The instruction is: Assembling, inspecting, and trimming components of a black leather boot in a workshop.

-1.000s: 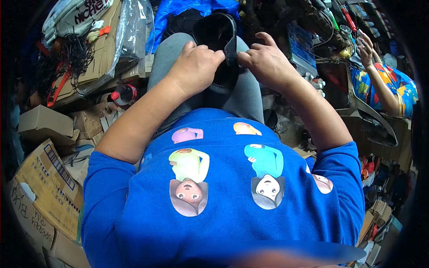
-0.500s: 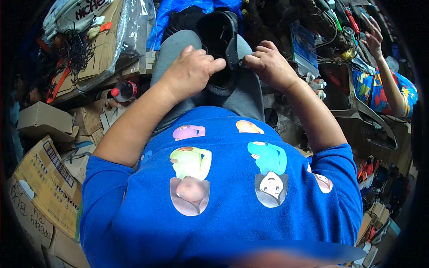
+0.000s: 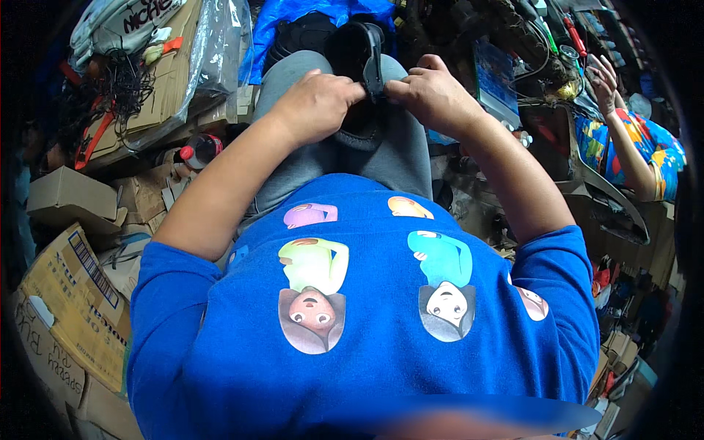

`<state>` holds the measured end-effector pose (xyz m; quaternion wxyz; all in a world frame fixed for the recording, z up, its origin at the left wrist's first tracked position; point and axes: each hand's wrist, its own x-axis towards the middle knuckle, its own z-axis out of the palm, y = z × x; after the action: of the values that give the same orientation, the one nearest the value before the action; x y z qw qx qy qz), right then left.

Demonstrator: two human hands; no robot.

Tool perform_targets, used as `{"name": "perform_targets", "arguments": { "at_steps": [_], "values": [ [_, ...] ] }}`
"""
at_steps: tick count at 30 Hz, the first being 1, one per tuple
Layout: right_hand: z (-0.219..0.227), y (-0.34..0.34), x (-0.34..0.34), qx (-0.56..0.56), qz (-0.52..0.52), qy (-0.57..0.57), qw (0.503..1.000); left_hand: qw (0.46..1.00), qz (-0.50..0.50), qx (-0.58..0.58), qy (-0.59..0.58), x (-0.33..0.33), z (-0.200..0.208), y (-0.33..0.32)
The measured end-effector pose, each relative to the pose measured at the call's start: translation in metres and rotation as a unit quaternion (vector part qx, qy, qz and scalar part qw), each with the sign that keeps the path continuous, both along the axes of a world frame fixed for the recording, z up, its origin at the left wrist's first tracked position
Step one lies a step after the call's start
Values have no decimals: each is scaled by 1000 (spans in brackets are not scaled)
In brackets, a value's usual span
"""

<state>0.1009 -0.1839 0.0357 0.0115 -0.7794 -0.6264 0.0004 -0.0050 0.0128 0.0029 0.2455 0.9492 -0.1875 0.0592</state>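
Both the left hand (image 3: 317, 105) and right hand (image 3: 433, 94) pinch, fingers closed, the black shoe (image 3: 357, 55) on the lap — probably light and flexible, best gripped along its stiffer rim.

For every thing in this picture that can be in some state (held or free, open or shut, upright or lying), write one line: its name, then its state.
Black shoe: held over the lap, gripped from both sides.
Left hand: closed on the shoe.
Right hand: closed on the shoe, pinching its edge.
Red-capped bottle: lying on its side, cap on.
Cardboard box: flaps open.
Co-worker's hand: raised; whether it holds anything cannot be told.
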Motion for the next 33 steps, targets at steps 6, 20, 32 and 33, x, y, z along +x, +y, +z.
{"name": "perform_targets", "arguments": {
  "at_steps": [6, 20, 32, 33],
  "values": [
    [-17, -36, 14, 13, -41, 22, 999, 998, 26, 52, -29, -27, 3, 15],
    [22, -92, 43, 532, -132, 701, 456, 997, 51, -23, -43, -8, -11, 0],
    [2, 32, -15, 91, -69, 110, 987, 998, 29, -28, -40, -10, -12, -1],
    [0, 32, -13, 82, -75, 113, 987, 999, 31, -19, -36, -14, -8, 1]
  ]
}}
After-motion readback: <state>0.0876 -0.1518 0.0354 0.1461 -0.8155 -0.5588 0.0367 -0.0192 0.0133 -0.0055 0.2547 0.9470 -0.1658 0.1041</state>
